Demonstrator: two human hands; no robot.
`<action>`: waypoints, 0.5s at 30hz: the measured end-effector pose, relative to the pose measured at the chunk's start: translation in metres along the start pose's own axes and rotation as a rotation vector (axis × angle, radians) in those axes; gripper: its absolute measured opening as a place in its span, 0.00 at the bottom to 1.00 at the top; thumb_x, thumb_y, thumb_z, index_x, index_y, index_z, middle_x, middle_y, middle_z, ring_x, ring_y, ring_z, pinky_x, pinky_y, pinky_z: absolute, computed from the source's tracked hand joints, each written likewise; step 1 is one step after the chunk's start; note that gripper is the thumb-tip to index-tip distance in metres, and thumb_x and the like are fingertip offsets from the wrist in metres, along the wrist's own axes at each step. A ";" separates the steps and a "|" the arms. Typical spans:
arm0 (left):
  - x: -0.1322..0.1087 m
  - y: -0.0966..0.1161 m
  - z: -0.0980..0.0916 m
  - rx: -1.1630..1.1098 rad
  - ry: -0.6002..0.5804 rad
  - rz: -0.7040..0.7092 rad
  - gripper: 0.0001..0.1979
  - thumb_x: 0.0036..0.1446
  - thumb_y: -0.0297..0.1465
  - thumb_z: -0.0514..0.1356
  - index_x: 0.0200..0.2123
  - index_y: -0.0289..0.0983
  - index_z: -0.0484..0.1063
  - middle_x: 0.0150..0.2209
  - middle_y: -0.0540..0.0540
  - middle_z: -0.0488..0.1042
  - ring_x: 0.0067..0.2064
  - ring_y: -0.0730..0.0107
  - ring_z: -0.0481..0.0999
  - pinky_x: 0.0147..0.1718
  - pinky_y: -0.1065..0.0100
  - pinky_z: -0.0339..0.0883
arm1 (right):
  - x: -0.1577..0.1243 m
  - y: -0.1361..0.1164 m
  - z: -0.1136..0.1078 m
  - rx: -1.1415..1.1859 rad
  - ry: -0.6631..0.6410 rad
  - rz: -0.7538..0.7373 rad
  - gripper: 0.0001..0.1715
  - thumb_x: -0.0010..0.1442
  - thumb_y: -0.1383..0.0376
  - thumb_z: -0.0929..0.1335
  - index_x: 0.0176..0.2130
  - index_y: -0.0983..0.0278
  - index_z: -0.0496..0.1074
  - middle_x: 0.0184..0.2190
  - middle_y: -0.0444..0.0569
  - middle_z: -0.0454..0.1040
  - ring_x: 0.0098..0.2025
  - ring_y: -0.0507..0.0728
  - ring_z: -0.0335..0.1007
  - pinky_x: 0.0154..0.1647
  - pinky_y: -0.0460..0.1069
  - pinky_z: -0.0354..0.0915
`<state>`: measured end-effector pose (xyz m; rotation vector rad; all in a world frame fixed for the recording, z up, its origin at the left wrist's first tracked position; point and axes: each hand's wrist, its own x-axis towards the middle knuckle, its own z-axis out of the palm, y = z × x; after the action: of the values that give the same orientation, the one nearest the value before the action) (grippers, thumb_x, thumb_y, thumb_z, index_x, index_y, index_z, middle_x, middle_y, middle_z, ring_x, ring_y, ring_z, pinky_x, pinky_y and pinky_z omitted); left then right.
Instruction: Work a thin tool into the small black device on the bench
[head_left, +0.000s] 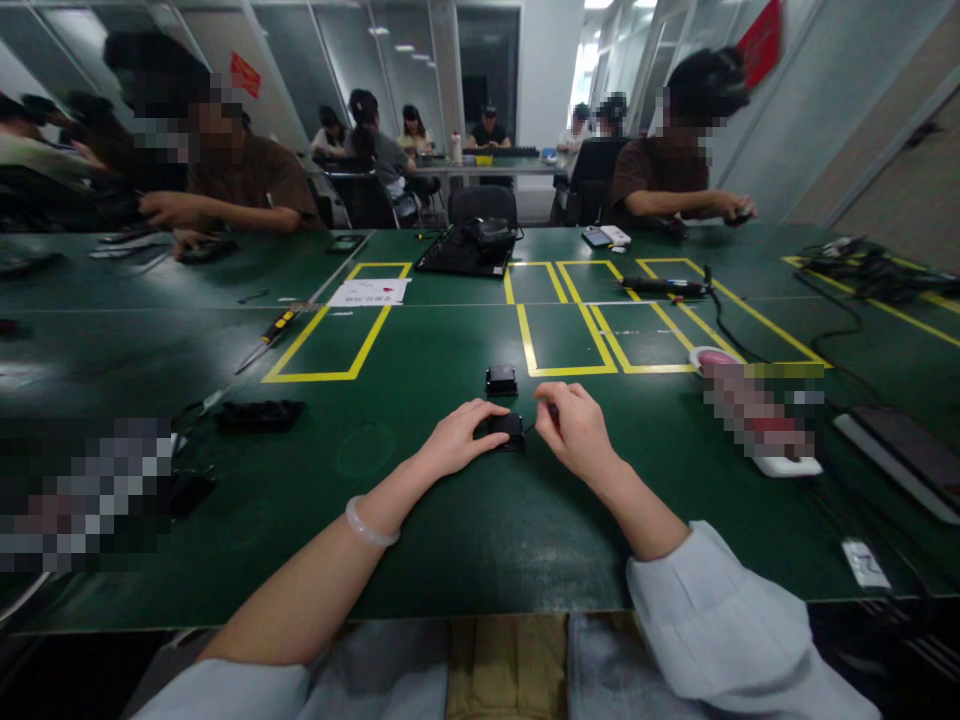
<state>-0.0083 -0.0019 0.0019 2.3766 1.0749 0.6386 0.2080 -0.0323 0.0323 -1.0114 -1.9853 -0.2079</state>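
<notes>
My left hand (456, 440) rests on the green table (420, 520), its fingers curled around the left side of a small black box-like part (510, 429). My right hand (574, 428) sits just right of that part, fingers pinched together on a small dark piece I cannot make out. A second small black part (501, 380) lies a little farther away on the table, touched by neither hand. A pale bangle is on my left wrist.
Yellow tape rectangles (570, 340) mark the table ahead. A screwdriver (266, 340) and a black tray (259, 415) lie to the left; a paper sheet (370, 291) lies farther back. Cables and a power strip (900, 455) sit on the right. Other people work at the far side.
</notes>
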 end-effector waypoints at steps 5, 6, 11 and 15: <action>0.000 0.001 0.000 -0.007 -0.001 -0.003 0.18 0.61 0.41 0.57 0.52 0.43 0.69 0.47 0.46 0.72 0.50 0.59 0.71 0.49 0.59 0.65 | 0.001 -0.001 -0.001 0.007 0.001 -0.002 0.08 0.61 0.71 0.61 0.41 0.62 0.65 0.30 0.46 0.74 0.31 0.55 0.68 0.35 0.50 0.62; 0.000 0.001 0.000 -0.009 -0.002 -0.003 0.18 0.61 0.42 0.57 0.52 0.43 0.69 0.47 0.45 0.72 0.50 0.59 0.71 0.49 0.59 0.65 | 0.001 -0.001 -0.001 0.006 -0.002 0.000 0.08 0.61 0.71 0.61 0.41 0.62 0.65 0.31 0.47 0.74 0.31 0.55 0.68 0.35 0.50 0.62; 0.000 0.000 0.000 -0.008 -0.008 -0.008 0.18 0.61 0.41 0.57 0.52 0.43 0.68 0.47 0.45 0.71 0.49 0.60 0.71 0.49 0.60 0.65 | 0.000 -0.001 -0.001 0.017 -0.020 0.014 0.08 0.61 0.70 0.61 0.41 0.62 0.65 0.31 0.47 0.74 0.31 0.55 0.68 0.35 0.51 0.62; 0.000 0.000 0.000 -0.006 -0.007 -0.011 0.18 0.61 0.41 0.58 0.52 0.43 0.69 0.47 0.45 0.71 0.49 0.60 0.71 0.49 0.60 0.65 | 0.000 0.000 -0.002 0.030 -0.018 0.015 0.08 0.61 0.70 0.61 0.41 0.62 0.65 0.31 0.47 0.74 0.31 0.55 0.68 0.36 0.51 0.62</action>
<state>-0.0080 -0.0018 0.0021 2.3644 1.0814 0.6278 0.2088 -0.0337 0.0331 -1.0116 -1.9904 -0.1606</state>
